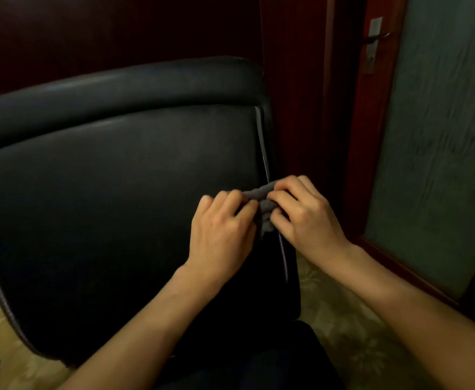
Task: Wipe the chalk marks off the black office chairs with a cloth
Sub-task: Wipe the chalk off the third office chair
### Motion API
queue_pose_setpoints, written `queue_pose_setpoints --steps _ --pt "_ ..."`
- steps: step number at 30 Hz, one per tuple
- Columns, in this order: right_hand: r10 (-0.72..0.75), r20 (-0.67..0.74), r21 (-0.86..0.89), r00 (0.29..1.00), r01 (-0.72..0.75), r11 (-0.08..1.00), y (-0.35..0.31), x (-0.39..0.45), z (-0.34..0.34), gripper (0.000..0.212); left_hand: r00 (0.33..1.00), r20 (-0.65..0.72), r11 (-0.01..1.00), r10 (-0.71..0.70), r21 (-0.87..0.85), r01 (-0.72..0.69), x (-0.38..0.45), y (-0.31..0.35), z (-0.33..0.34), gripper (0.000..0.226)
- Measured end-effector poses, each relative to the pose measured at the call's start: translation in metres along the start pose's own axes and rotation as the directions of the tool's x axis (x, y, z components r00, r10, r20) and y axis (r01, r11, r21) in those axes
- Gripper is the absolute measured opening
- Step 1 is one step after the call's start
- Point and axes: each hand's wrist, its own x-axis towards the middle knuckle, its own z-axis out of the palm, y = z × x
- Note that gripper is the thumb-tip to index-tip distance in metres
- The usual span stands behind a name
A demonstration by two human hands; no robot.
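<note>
the cloth (261, 204), a small grey bunched piece, sits at the right edge of the black chair (112, 198), right where the padded back meets its pale side trim (263, 147). both hands hold it there. the left hand (222, 226) comes in from the near left with its fingers curled over the cloth's left end, and the right hand (304, 212) comes in from the near right with its fingers and thumb pinching the cloth's upper and right part, so the two hands nearly touch with the grey fabric bunched between them. the chair fills the left and middle of the view, its thick rolled top running across the far side and its back panel shiny and dark; no chalk mark can be made out on it in this dim light. behind the chair stands dark red wood panelling (118, 29). to the right is a door (441, 136) with a frosted glass pane and a metal handle (375, 38) on its red frame. a pale patterned floor (343, 319) shows near the right, under the forearms.
</note>
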Motion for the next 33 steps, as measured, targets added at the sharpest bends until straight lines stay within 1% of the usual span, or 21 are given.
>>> queue_pose_setpoints --steps 2,4,5,7,9,13,15,18,21,24,26,28,30,33 --pt "0.003 -0.044 -0.014 0.999 -0.004 1.0 0.003 0.025 -0.002 0.017 0.999 -0.031 0.999 -0.022 0.045 0.023 0.02 -0.008 -0.006 0.023" --pt "0.037 -0.113 -0.046 0.993 -0.042 0.998 0.008 0.056 -0.001 0.018 0.993 -0.08 0.993 -0.082 0.082 0.089 0.048 -0.017 -0.011 0.022" --pt "0.052 -0.128 -0.067 0.99 -0.061 0.996 0.01 0.067 0.0 0.017 0.989 -0.093 0.988 -0.113 0.09 0.122 0.059 -0.02 -0.013 0.023" --pt "0.067 -0.114 -0.099 0.991 -0.079 0.992 0.01 0.072 0.005 0.016 0.984 -0.1 0.983 -0.148 0.09 0.157 0.067 -0.02 -0.011 0.021" --pt "0.061 -0.092 -0.092 0.994 -0.069 0.993 0.008 0.057 0.01 0.013 0.984 -0.106 0.984 -0.146 0.082 0.155 0.054 -0.016 -0.003 0.019" --pt "0.052 -0.112 -0.073 0.992 -0.06 0.996 0.0 0.007 0.013 0.017 0.983 -0.095 0.988 -0.155 0.012 0.157 0.007 0.007 0.013 0.018" --pt "0.066 -0.104 -0.064 0.992 -0.072 0.995 -0.008 -0.018 0.014 0.018 0.986 -0.066 0.988 -0.152 -0.01 0.151 -0.014 0.018 0.015 0.019" --pt "0.083 -0.045 -0.047 0.996 -0.086 0.995 -0.021 -0.042 0.011 0.018 0.994 0.001 0.994 -0.108 -0.033 0.108 -0.036 0.025 0.012 0.023" --pt "0.03 0.002 -0.065 1.0 -0.03 0.997 -0.015 -0.016 0.001 0.016 0.996 -0.011 0.996 -0.083 -0.01 0.083 -0.017 0.013 0.002 0.021" --pt "0.016 -0.04 -0.105 0.999 -0.02 0.994 -0.003 0.041 -0.005 0.012 0.98 -0.071 0.982 -0.185 0.034 0.187 0.03 -0.003 -0.011 0.026" --pt "0.025 -0.025 -0.127 0.999 -0.028 0.991 -0.001 0.061 -0.002 0.011 0.975 -0.048 0.975 -0.218 0.03 0.219 0.045 -0.007 -0.014 0.03" --pt "0.038 -0.017 -0.124 0.999 -0.039 0.992 -0.001 0.048 0.005 0.011 0.977 -0.037 0.977 -0.208 0.036 0.209 0.037 -0.004 -0.008 0.025" --pt "0.053 -0.03 -0.102 0.998 -0.056 0.993 -0.004 0.013 0.012 0.014 0.983 -0.036 0.983 -0.181 0.034 0.182 0.012 0.006 0.003 0.018" --pt "0.074 -0.025 -0.071 0.997 -0.075 0.995 -0.013 -0.046 0.023 0.021 0.991 0.003 0.991 -0.135 -0.021 0.135 -0.038 0.025 0.021 0.017"
